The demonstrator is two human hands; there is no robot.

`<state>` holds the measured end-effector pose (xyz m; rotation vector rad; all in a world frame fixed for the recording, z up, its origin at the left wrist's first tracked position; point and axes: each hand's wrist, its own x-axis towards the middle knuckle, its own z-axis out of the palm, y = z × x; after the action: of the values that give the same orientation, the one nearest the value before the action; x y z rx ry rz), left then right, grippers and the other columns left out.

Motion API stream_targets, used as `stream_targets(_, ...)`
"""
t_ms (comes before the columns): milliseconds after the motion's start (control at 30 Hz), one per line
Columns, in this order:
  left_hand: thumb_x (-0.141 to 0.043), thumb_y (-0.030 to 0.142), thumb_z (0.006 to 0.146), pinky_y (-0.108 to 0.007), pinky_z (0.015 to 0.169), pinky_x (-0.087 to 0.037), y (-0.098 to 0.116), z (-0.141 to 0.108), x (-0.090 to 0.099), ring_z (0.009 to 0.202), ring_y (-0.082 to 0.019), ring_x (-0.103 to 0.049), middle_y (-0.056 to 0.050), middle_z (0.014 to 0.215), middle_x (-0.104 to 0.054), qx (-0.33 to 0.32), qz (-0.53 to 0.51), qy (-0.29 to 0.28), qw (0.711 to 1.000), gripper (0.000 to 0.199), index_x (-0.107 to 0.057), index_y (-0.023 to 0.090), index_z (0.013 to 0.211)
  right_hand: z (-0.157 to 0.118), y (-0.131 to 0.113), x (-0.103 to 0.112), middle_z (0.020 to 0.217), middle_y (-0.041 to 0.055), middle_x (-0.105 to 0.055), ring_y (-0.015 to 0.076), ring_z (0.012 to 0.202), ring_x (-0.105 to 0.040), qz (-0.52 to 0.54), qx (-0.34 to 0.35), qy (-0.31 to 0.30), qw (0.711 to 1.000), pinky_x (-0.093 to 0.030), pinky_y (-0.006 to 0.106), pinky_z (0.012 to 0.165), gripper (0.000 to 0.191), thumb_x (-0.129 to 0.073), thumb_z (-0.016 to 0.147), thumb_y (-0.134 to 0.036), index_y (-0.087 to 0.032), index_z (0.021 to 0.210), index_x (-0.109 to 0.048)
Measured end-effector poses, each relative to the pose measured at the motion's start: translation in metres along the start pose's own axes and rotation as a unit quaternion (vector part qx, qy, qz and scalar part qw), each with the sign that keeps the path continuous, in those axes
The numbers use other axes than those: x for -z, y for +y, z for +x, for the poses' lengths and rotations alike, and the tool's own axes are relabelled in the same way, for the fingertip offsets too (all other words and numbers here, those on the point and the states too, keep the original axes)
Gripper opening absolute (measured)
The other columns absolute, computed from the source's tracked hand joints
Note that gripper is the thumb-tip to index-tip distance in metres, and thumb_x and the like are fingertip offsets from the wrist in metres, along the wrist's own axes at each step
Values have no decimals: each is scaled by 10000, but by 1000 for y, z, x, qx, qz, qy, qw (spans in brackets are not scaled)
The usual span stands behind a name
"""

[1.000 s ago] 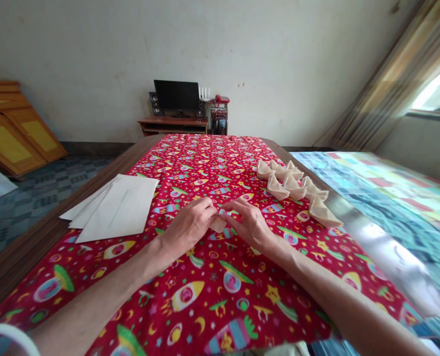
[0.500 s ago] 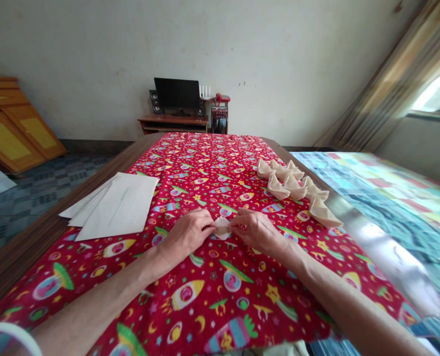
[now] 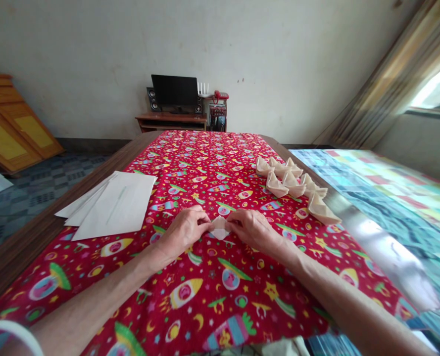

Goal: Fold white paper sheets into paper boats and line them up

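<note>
Between my two hands, low over the red patterned cloth (image 3: 212, 277), is a small piece of folded white paper (image 3: 220, 227). My left hand (image 3: 188, 226) pinches its left end between thumb and fingers. On the opposite end my right hand (image 3: 252, 228) has a similar pinch. The paper's middle shows, with a point at the top and another at the bottom; its ends are hidden by my fingertips. Off to the right stand several folded paper boats (image 3: 294, 184), cream in colour. A fanned stack of white paper sheets (image 3: 121, 205) lies on the left.
The cloth covers a dark wooden table (image 3: 104, 173). Beyond its far end stands a small desk with a monitor (image 3: 175, 91), speakers and a red telephone (image 3: 220, 96). A bed with a checked cover (image 3: 383, 183) is at the right, a wooden cabinet (image 3: 15, 123) at the left.
The folded paper has opened out flatter between my fingers, its lower point showing more clearly. Both hands keep their pinch, and the whole view has shifted slightly.
</note>
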<state>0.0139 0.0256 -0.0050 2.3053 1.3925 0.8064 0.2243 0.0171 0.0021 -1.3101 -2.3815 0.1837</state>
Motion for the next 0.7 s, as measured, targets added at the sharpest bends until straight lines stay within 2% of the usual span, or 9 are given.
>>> stream_targets(200, -656, 203, 762, -214, 605, -396, -1, 0, -1, 630, -105, -543, 10, 670, -558, -6, -47, -9, 999, 114, -704, 180, 661, 0, 3, -11, 802, 41, -688, 120, 672, -593, 7, -11, 34, 999, -367, 216, 618, 198, -537, 875, -346, -198, 870, -668)
stream_targets(367, -704, 147, 703, -209, 577, -384, 1, -2, 0, 621, -103, -524, 10, 678, -554, 10, -49, 0, 999, 49, -702, 175, 663, 0, -1, -7, 722, -8, -664, 110, 624, -568, 82, -41, 8, 996, -352, 196, 558, 95, -603, 817, -280, -214, 785, -664)
stream_targets(533, -715, 118, 694, -205, 586, -388, -1, -3, -1, 635, -104, -534, 9, 677, -557, -11, -60, 3, 998, 53, -691, 156, 664, -2, 0, -3, 749, 0, -659, 107, 658, -561, 109, -1, -3, 994, -348, 188, 580, 95, -612, 801, -220, -199, 726, -667)
stream_targets(700, -677, 158, 747, -218, 602, -381, -2, -5, -1, 647, -113, -537, 9, 669, -554, -22, -27, -14, 999, 63, -711, 171, 696, -2, -1, -1, 625, -19, -611, 85, 542, -494, 88, -26, -11, 996, -282, 196, 499, 188, -613, 809, -321, -188, 680, -645)
